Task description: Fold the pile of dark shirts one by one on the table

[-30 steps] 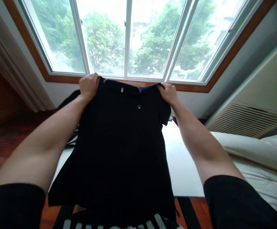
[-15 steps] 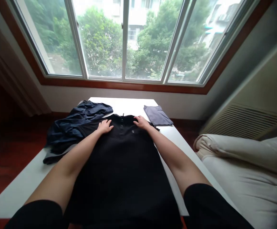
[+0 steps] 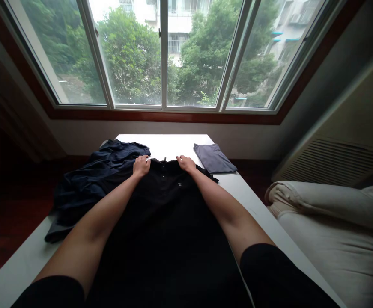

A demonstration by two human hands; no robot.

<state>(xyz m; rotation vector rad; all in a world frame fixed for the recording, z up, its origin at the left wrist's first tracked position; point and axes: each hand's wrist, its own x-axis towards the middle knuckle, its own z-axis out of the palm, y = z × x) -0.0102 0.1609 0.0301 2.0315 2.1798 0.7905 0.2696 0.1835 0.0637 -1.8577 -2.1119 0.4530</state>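
A black polo shirt (image 3: 167, 231) with a buttoned placket and a small chest emblem is spread front up along the white table (image 3: 257, 218), its collar toward the window. At the left shoulder beside the collar, my left hand (image 3: 141, 165) is closed on the fabric. My right hand (image 3: 186, 164) grips the opposite shoulder near the collar in the same way. Both thumbs point inward and the fingertips are partly hidden behind the cloth. The shirt's lower end runs out of view toward me.
Dark blue crumpled clothes (image 3: 96, 171) lie on the table's left side, partly over its edge. A folded grey garment (image 3: 215, 158) rests at the far right corner. Right of the table stands a pale sofa (image 3: 327, 231). A window (image 3: 163, 55) rises beyond the far end.
My hands have gone from lying with spread fingers on the shirt to gripping its shoulders by the collar. The view has shifted slightly, and the picture is darker.
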